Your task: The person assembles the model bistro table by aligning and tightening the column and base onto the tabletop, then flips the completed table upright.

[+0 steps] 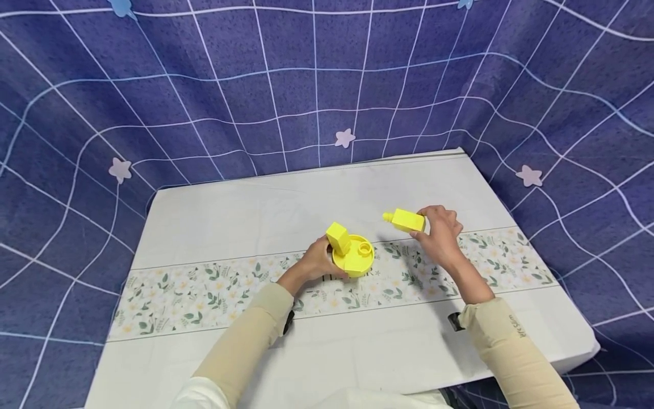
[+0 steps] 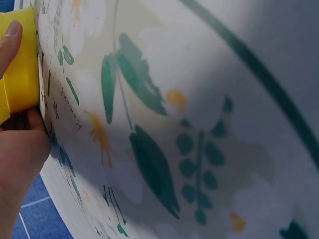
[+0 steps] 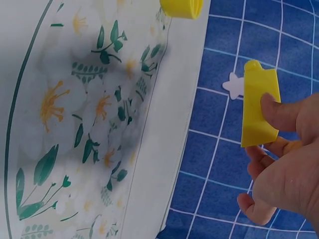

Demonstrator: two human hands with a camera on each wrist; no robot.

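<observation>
Near the middle of the table, my left hand grips the side of a round yellow base. One square yellow block stands up from the base on its left side. Beside that block, the base has a raised ring-shaped socket. To the right and apart from the base, my right hand pinches a second yellow block by one end. Its narrow ridged tip points left, toward the base. Thumb and fingers hold this block in the right wrist view, clear of the table.
The table has a white cover with a printed floral band across it. Behind and on both sides hangs a blue checked curtain with stars. Dark straps show at both wrists.
</observation>
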